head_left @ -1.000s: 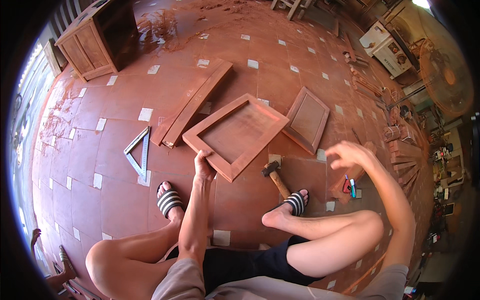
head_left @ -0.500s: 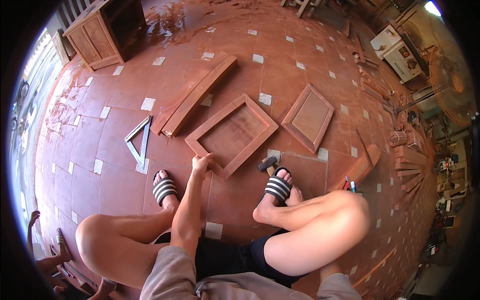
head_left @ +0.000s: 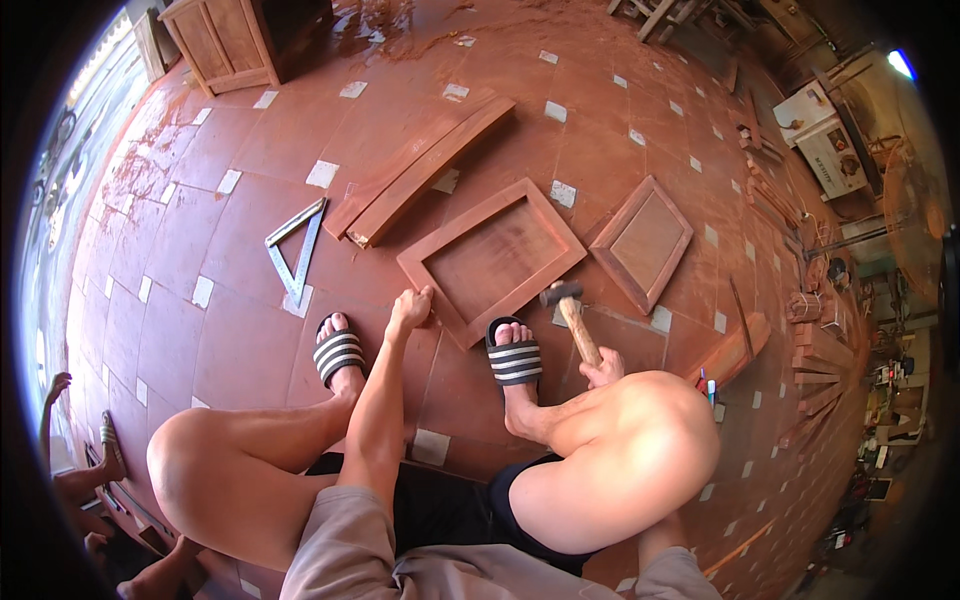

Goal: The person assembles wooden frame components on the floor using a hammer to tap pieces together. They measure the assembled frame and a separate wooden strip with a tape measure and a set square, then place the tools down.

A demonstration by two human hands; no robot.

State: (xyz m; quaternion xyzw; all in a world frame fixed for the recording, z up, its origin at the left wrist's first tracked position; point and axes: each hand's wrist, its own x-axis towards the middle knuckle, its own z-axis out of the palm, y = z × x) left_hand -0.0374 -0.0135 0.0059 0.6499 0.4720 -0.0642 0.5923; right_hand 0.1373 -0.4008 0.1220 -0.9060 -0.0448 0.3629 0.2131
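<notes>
A framed wooden panel (head_left: pixel 485 255) lies on the floor in front of my feet. My left hand (head_left: pixel 412 308) is closed on the near-left side of its frame, fingers over the edge. In my right hand (head_left: pixel 603 368), beside my right foot, is a hammer (head_left: pixel 578 325) gripped by its pale wooden handle. The dark hammer head points away from me, close to the panel's right corner. My right knee and shin hide most of that forearm. A smaller framed panel (head_left: pixel 642 245) lies just to the right of the first.
Two long wooden beams (head_left: pixel 430 170) lie beyond the panel. Left of them is a metal triangular square (head_left: pixel 296 250). A wooden board (head_left: pixel 735 350) with pens rests at right. A cabinet (head_left: pixel 222 45) stands far left; stacked wood (head_left: pixel 825 355) lines the right. Another person's limbs show lower left.
My right hand has brought the hammer out from beside my foot, its handle now in full sight. My right foot has shifted left. The whole view has turned slightly.
</notes>
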